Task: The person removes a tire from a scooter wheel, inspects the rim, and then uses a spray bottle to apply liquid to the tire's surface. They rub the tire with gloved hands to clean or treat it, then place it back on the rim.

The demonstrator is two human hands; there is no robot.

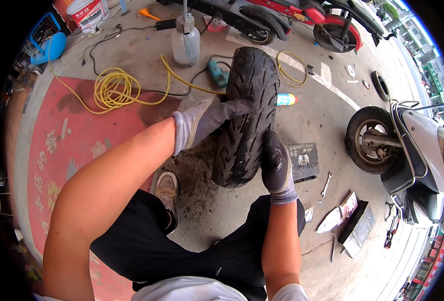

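Note:
A black motor-scooter tyre [242, 130] stands on its tread between my knees, held by both hands. My left hand [214, 118], in a dark grey work glove, reaches across from the left, with its fingers laid over the tread. On the right flank my right hand [276, 163], in a matching glove, grips the tyre's edge, and its fingertips are partly hidden. Past the tyre's right side shows a small bottle [287, 99] with a yellow and red cap. A teal power tool [218, 74] lies behind the tyre on the left.
A coiled yellow air hose [116, 88] lies on a red mat [81, 150]. Beyond is a sprayer bottle [185, 45]. To the right are a dark box [303, 159], a wrench [326, 184] and a parked scooter [417, 155]. A loose tyre [380, 85] lies farther off.

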